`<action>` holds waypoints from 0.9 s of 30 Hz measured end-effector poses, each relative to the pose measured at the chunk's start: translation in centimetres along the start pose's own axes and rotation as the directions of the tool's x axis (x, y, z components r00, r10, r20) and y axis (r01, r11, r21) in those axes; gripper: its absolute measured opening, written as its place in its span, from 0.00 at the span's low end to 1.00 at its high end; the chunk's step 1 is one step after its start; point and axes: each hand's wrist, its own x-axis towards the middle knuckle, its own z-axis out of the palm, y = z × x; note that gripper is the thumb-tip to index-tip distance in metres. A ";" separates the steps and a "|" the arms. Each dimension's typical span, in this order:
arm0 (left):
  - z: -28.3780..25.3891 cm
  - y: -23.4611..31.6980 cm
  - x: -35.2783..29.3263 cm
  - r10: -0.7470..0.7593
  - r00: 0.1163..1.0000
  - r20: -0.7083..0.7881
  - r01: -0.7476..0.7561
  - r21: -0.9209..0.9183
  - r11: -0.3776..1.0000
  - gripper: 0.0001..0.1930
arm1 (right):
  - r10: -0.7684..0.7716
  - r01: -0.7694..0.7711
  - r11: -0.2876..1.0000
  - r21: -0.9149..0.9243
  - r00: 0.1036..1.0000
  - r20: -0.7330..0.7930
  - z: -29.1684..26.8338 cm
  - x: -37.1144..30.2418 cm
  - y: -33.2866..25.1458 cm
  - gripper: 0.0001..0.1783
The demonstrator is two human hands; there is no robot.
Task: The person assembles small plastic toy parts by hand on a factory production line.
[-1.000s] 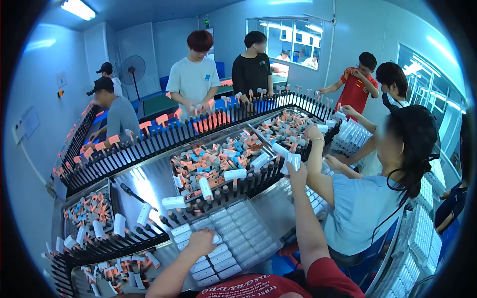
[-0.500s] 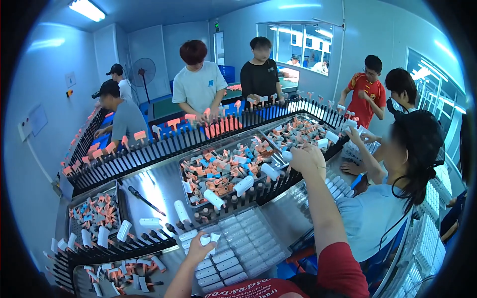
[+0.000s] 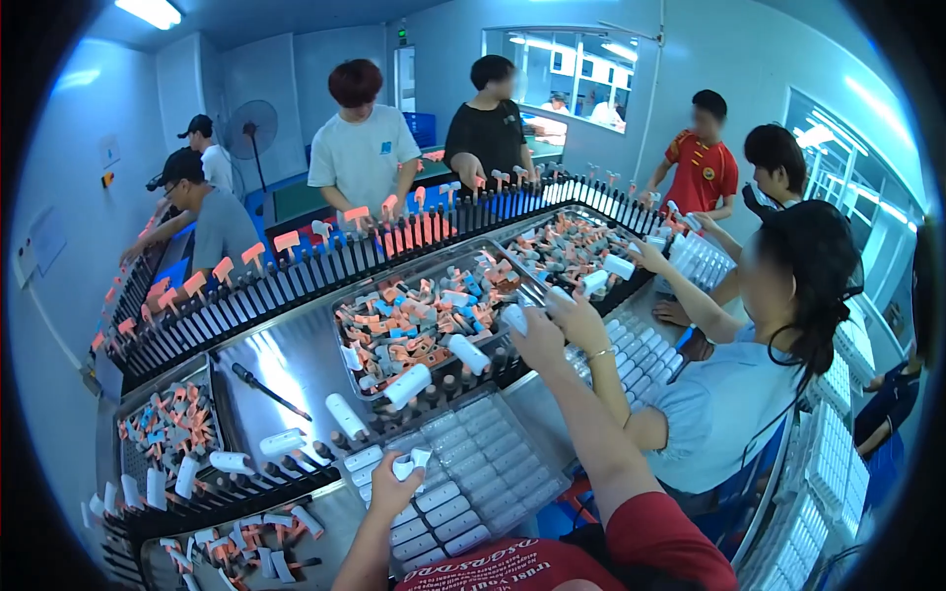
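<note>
My left hand (image 3: 394, 483) is closed round a crumpled white wipe (image 3: 415, 461), over the left side of a clear plastic compartment tray (image 3: 527, 463). White curved plastic shells (image 3: 445, 511) fill the near and left cells of that tray. Reaching up and to the right, my right hand (image 3: 539, 341) is closed on a white plastic shell (image 3: 514, 317) near the row of black pegs. A co-worker's hand (image 3: 579, 323), with a bracelet at the wrist, is close beside my right hand.
Large metal bins (image 3: 424, 325) hold heaps of orange, grey and blue fixtures. Black peg rows (image 3: 296, 266) run along the bench, some topped with shells. A black rod (image 3: 271, 391) lies on the metal bench. A co-worker in light blue (image 3: 709, 394) sits at my right; others stand across.
My right hand has moved left with the white shell. The co-worker's arm now shows beside mine. My left hand still grips the wipe over the tray. The whole view has shifted slightly.
</note>
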 end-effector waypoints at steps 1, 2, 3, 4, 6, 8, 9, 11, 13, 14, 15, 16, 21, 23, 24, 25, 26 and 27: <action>0.1 0.1 0.1 0.009 1.000 -0.007 -0.009 -0.009 1.000 0.18 | -0.022 0.022 1.000 0.004 0.999 -0.023 0.2 -0.4 -0.4 0.24; -0.1 0.8 0.0 -0.026 0.999 0.027 0.028 -0.068 0.997 0.18 | -0.060 0.066 0.992 0.110 0.997 -0.054 0.5 -1.1 -0.6 0.24; 0.0 0.5 0.0 -0.015 0.999 0.040 0.017 -0.068 0.998 0.18 | -0.075 0.092 0.980 0.174 0.991 -0.107 0.9 -1.7 -0.9 0.25; 0.1 0.0 0.1 0.031 0.999 0.033 -0.027 -0.093 0.995 0.17 | -0.086 0.122 0.964 0.235 0.983 -0.161 1.2 -2.3 -1.1 0.25; -0.3 -0.7 -0.2 0.083 0.996 0.034 -0.079 -0.119 0.990 0.16 | 0.041 0.026 0.844 0.536 0.993 -0.112 1.2 -3.9 -1.9 0.23; -0.7 -0.8 -0.2 -0.018 0.999 0.031 0.028 -0.362 0.932 0.16 | 0.150 0.072 0.751 0.656 0.949 -0.276 1.1 -5.8 -3.0 0.19; -0.7 -0.8 -0.2 -0.073 0.996 0.043 0.084 -0.474 0.877 0.15 | 0.185 0.013 0.741 0.672 0.957 -0.223 0.7 -6.8 -3.2 0.19; -0.7 -0.6 0.2 -0.159 0.981 0.111 0.187 -0.761 0.621 0.17 | 0.226 -0.116 0.735 0.669 0.971 -0.080 0.3 -9.2 -3.2 0.21; -0.8 -0.9 0.5 -0.113 0.980 0.162 0.197 -0.816 0.543 0.17 | 0.207 -0.288 0.805 0.519 0.956 0.210 -0.1 -11.8 -4.4 0.27; -0.5 -0.5 0.6 -0.109 0.978 0.180 0.211 -0.827 0.521 0.17 | 0.156 -0.213 0.855 0.473 0.975 0.157 1.0 -13.3 -3.8 0.27; 0.0 -0.2 0.9 -0.095 0.977 0.192 0.213 -0.818 0.535 0.17 | 0.103 -0.140 0.898 0.418 0.989 0.110 2.9 -15.4 -3.1 0.27; 0.4 -0.6 1.2 -0.102 0.973 0.205 0.227 -0.798 0.559 0.17 | 0.123 -0.186 0.921 0.342 0.972 0.198 4.3 -17.5 -3.1 0.29; 1.9 -0.5 1.0 -0.099 0.986 0.135 0.161 -0.598 0.785 0.18 | -0.073 -0.054 0.958 0.281 0.903 0.422 2.8 -19.6 -5.1 0.28; 2.0 -2.0 1.4 -0.001 0.993 0.114 0.061 -0.520 0.852 0.18 | -0.059 -0.060 0.954 0.295 0.923 0.381 3.4 -19.7 -4.8 0.27; 2.2 -0.7 1.1 -0.059 0.991 0.122 0.114 -0.510 0.852 0.18 | -0.093 -0.030 0.945 0.325 0.929 0.357 3.5 -19.6 -4.5 0.27; 2.3 -1.2 1.3 -0.021 0.991 0.130 0.084 -0.501 0.861 0.18 | -0.101 -0.027 0.938 0.346 0.932 0.349 3.5 -19.7 -4.1 0.27; 1.8 -1.9 1.4 0.011 0.993 0.114 0.047 -0.493 0.869 0.18 | -0.132 -0.009 0.926 0.378 0.929 0.346 3.6 -19.7 -4.6 0.26; 2.0 -0.9 0.8 0.002 0.995 0.103 0.049 -0.494 0.868 0.16 | -0.138 -0.022 0.913 0.407 0.923 0.359 3.5 -19.6 -4.4 0.27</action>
